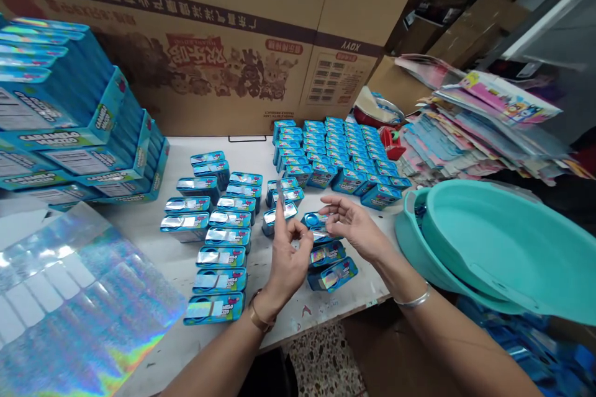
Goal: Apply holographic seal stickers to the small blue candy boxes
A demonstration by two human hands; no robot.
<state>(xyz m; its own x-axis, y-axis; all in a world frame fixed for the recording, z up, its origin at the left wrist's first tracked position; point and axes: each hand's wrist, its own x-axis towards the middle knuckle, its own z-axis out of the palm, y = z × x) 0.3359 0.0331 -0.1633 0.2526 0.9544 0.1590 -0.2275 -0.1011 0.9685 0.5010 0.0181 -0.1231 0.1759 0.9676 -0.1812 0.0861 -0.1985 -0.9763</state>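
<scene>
My left hand is raised over the table with its index finger stretched out and the thumb curled against the other fingers. A small greyish sticker strip clings to that index fingertip. My right hand hovers at a short row of small blue tins, fingers bent and apart, the thumb close to a tin. Whether it touches that tin I cannot tell. Nearer me stand a tin and another tin with a shiny strip across its lid. Left of my hands, more tins stand in columns, also with strips.
A sheet of shiny stickers lies at left, below stacked blue display boxes. Packed tins stand by a large carton. Turquoise basins and piled printed bags are at right. The table edge is close.
</scene>
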